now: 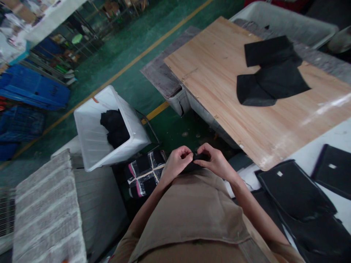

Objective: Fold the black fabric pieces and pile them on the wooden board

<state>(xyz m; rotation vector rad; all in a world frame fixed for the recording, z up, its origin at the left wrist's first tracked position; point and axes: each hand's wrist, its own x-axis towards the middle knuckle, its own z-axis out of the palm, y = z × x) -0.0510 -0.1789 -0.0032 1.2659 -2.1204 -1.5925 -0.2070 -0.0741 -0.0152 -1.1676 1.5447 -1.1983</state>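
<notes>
My left hand (180, 159) and my right hand (211, 157) meet in front of my apron, fingertips pinched on a small piece of black fabric (195, 157). The thumb and forefinger of each hand are closed on it. Much of the fabric is hidden by the fingers and blends into the dark below, so its exact kind is unclear. To the right, several flat black fabric pieces (296, 190) lie on a white surface, some with a small white tag.
A wooden board (214, 65) to the right carries folded black pieces (276, 76). Left stands a white bin (90, 146) with black fabric (115, 128) inside. A strapped bundle (146, 173) sits below it. Blue crates (30, 87) stand at far left beyond a yellow floor line.
</notes>
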